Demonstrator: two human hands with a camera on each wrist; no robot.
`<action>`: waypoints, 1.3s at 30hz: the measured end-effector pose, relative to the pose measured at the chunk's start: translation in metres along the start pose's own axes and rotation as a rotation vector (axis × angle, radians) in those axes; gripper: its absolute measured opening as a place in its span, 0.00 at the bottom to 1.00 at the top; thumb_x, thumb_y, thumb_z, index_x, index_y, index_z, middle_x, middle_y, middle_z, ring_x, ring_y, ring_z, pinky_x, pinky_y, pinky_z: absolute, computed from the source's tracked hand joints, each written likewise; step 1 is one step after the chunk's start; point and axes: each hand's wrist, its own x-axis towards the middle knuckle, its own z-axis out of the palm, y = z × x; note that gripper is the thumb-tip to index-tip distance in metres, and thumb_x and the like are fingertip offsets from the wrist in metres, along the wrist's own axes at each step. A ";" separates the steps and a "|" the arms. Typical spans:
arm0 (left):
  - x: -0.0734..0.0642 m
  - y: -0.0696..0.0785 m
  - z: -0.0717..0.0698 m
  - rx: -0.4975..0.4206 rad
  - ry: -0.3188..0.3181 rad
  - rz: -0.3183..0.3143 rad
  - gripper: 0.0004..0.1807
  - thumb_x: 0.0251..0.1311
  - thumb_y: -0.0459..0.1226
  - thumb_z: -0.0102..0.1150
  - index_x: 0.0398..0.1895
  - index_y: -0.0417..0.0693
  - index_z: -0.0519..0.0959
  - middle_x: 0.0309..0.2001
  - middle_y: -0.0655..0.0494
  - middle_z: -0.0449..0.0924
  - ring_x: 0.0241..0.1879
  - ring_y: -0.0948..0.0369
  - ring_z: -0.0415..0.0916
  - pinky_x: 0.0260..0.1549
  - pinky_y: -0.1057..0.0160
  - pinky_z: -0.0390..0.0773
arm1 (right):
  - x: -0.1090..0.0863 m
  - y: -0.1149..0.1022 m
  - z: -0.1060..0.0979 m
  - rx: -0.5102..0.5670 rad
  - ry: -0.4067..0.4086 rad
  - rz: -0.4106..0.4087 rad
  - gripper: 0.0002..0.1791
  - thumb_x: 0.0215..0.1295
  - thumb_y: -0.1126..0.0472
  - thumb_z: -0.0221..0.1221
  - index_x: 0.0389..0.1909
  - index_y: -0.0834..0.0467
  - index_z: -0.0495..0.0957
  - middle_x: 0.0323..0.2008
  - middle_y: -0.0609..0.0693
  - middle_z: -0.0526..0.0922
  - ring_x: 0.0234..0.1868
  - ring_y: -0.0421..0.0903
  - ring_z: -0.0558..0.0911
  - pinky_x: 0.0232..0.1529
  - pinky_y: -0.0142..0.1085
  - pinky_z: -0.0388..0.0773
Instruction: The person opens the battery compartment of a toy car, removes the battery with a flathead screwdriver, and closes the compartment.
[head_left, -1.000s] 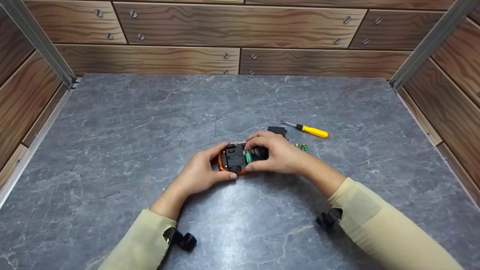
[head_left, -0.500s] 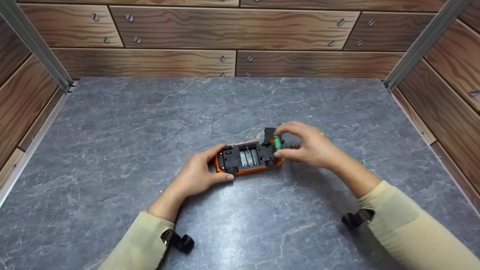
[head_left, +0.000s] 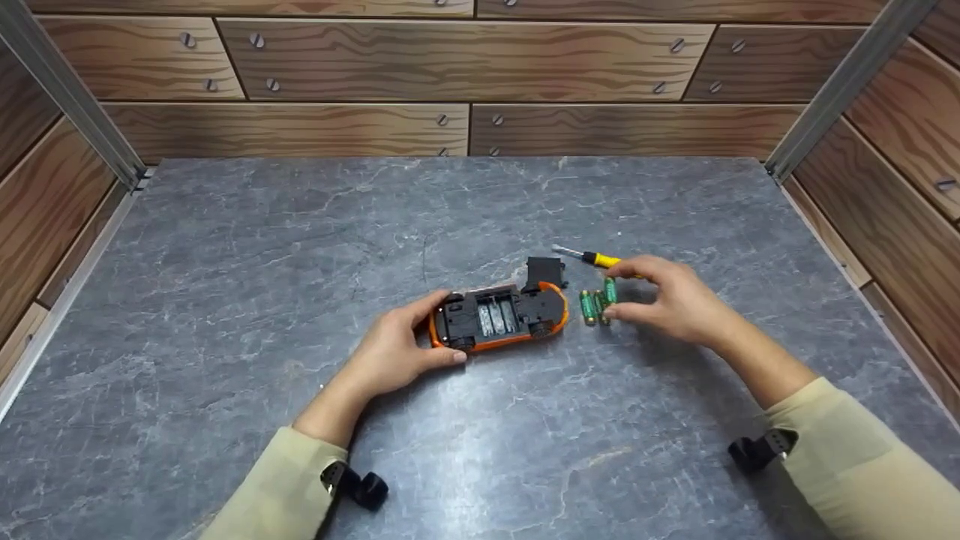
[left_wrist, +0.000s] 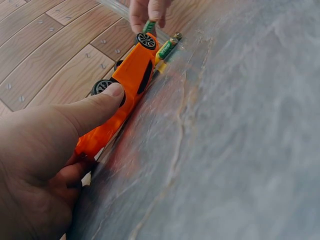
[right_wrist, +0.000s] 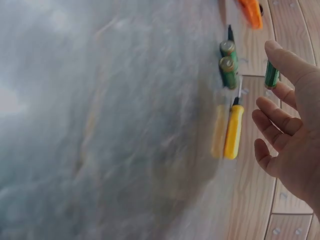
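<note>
An orange toy car point(head_left: 517, 341) lies upside down on the grey marbled table, its black underside up and its battery compartment point(head_left: 498, 315) uncovered, with no batteries in it. My left hand point(head_left: 394, 345) grips the car's left end between thumb and fingers; the left wrist view shows the thumb on the car's orange side point(left_wrist: 132, 75). A green battery point(right_wrist: 271, 75) is pinched between the thumb and a finger of my right hand point(head_left: 679, 304), above the table. Just left of that hand, two more green batteries point(head_left: 588, 307) lie side by side.
Behind the car lies a black battery cover point(head_left: 545, 271). A screwdriver with a yellow handle point(right_wrist: 233, 132) lies behind the batteries, partly hidden by my right hand in the head view. Wood-patterned panels point(head_left: 352, 64) wall the table's back and sides.
My right hand has lifted a battery out of the car's compartment and carried it right, beside the two lying batteries. My left hand stays on the car.
</note>
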 end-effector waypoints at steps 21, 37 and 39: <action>0.000 0.000 0.001 -0.019 -0.003 -0.010 0.53 0.50 0.47 0.85 0.80 0.52 0.69 0.74 0.49 0.73 0.72 0.51 0.70 0.75 0.49 0.64 | -0.010 0.023 0.005 -0.091 -0.052 0.073 0.28 0.60 0.52 0.79 0.58 0.59 0.84 0.55 0.58 0.86 0.59 0.60 0.82 0.65 0.60 0.74; 0.001 -0.002 0.001 -0.015 0.005 0.012 0.52 0.50 0.48 0.85 0.80 0.51 0.70 0.73 0.49 0.75 0.72 0.53 0.70 0.75 0.52 0.65 | -0.008 0.026 0.008 -0.126 -0.065 0.033 0.29 0.58 0.52 0.79 0.59 0.59 0.84 0.57 0.59 0.84 0.59 0.61 0.81 0.64 0.60 0.73; 0.001 -0.001 0.000 -0.015 0.004 0.011 0.52 0.50 0.48 0.85 0.80 0.51 0.69 0.73 0.49 0.74 0.73 0.53 0.70 0.75 0.52 0.65 | -0.008 0.026 0.008 -0.128 -0.067 0.034 0.30 0.58 0.51 0.79 0.60 0.59 0.84 0.58 0.59 0.83 0.60 0.62 0.80 0.65 0.61 0.73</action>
